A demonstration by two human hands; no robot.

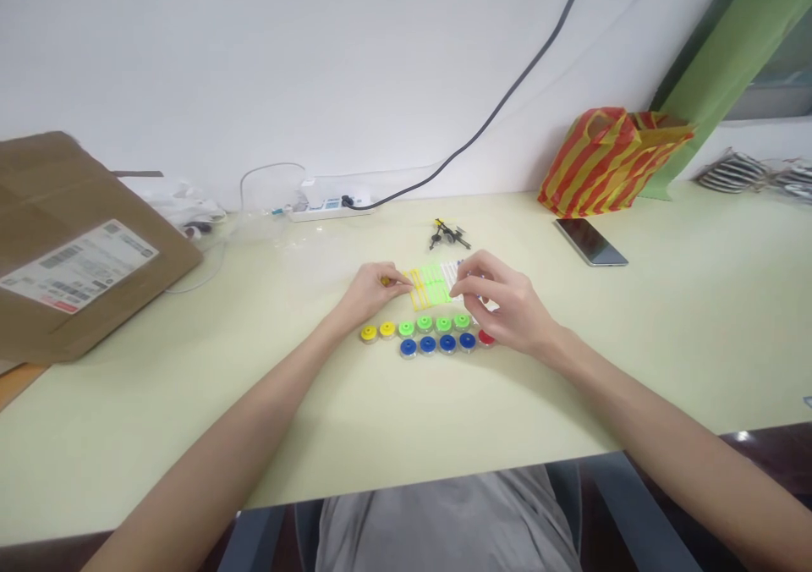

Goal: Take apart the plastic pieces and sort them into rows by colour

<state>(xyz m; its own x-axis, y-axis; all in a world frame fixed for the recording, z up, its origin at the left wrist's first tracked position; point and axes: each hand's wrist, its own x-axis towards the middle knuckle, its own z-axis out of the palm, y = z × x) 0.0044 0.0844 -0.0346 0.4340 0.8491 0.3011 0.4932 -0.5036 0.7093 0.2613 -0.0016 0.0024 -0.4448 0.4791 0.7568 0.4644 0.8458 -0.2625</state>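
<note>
Forearms [234,420] angle in from both lower corners of the head view toward the middle of the table [190,403]. Your left hand [371,293] lies low, palm down and wrist turned inward, with its fingers curled closed around a small yellow piece [385,281] that shows just past the fingertips. Your right hand [501,301] arches higher, its fingers curved down and partly open over the right edge of a white plastic sheet [452,276]; you can't tell whether that grip has hold of anything.

Between your hands lies a neon green-and-yellow plastic sheet [431,287], touching the white one. Just below it, two rows of round discs run across the table. The back row has yellow discs [378,332] and green discs [434,324]; the front row has blue discs [437,344] and a red disc [485,338], which sits just under your right hand.

Beyond your hands lies a small black-and-yellow assembly [449,233]. Farther right are a phone [589,242] and a striped plastic bag [609,162]. A cardboard mailer [76,246] lies at the left, and a power strip [323,208] sits against the wall.
</note>
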